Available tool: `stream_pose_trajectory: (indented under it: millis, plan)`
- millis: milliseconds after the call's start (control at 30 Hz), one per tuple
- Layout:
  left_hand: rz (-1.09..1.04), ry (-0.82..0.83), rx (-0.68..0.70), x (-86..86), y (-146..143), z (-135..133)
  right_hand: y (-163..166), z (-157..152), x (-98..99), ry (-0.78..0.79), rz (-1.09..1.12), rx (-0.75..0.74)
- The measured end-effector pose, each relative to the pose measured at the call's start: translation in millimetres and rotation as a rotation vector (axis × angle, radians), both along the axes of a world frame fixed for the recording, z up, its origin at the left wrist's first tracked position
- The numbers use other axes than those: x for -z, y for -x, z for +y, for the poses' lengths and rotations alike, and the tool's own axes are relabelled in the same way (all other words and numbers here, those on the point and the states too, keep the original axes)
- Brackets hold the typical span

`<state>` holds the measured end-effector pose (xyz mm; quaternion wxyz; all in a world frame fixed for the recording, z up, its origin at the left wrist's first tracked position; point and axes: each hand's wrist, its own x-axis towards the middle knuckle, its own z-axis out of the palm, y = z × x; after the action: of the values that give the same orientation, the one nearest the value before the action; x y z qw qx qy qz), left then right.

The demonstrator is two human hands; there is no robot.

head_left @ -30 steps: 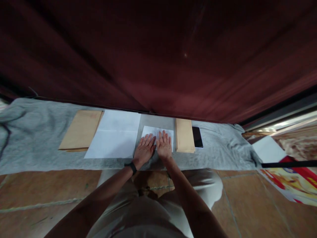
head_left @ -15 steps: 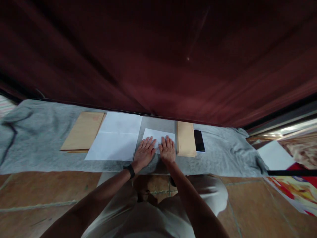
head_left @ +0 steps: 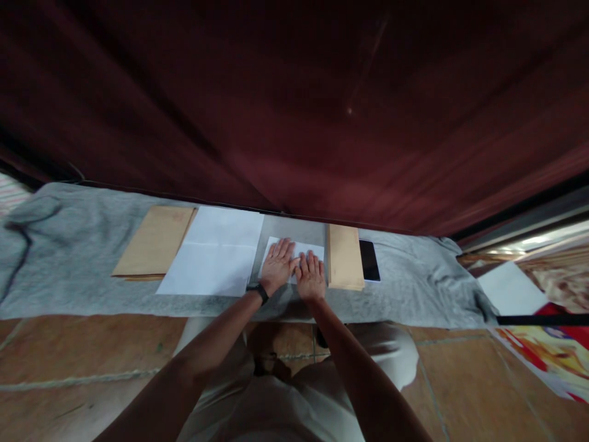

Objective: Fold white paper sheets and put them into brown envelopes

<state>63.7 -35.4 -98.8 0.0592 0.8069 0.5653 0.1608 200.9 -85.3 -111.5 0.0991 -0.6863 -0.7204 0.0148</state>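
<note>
A small white sheet of paper [head_left: 301,247], perhaps folded, lies on the grey cloth in front of me. My left hand [head_left: 278,264] rests flat on its left part, fingers stretched forward, a dark band on the wrist. On the right part of the paper lies my right hand [head_left: 310,276], palm down with the fingers extended. The two thumbs nearly meet. Part of the paper is hidden under both hands. To the left are larger white sheets [head_left: 216,258] with a crease across them. Brown envelopes [head_left: 346,258] lie close to the right of my right hand.
A stack of larger brown envelopes [head_left: 154,242] sits at the far left. A dark-screened phone [head_left: 369,261] lies beside the right envelopes. The grey cloth [head_left: 414,276] covers a narrow surface against a dark red panel [head_left: 285,123]. A white sheet [head_left: 512,288] is at the right.
My left hand has slid forward and slightly right over the small paper, closer to the right hand. My right hand stays nearly in place.
</note>
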Motion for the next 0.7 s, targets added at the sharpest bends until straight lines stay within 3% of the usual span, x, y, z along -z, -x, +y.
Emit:
stream_pose_trajectory:
  millis: [200, 400, 600, 700]
  plan:
    - [-0.012, -0.034, -0.14, 9.5, 26.4, -14.4, 0.0, -2.2, 1.2, -0.064, 0.019, -0.005]
    - [0.013, -0.077, -0.205, 8.5, 28.1, -29.7, -0.2, -4.6, 1.6, -0.158, 0.063, -0.015]
    - [0.057, -0.063, -0.039, 2.1, 3.4, -45.7, -1.5, -5.1, 3.1, -0.156, 0.076, -0.03]
    - [0.075, -0.032, -0.049, 2.8, 0.4, -51.8, -1.8, -4.2, 3.2, -0.157, 0.079, -0.032]
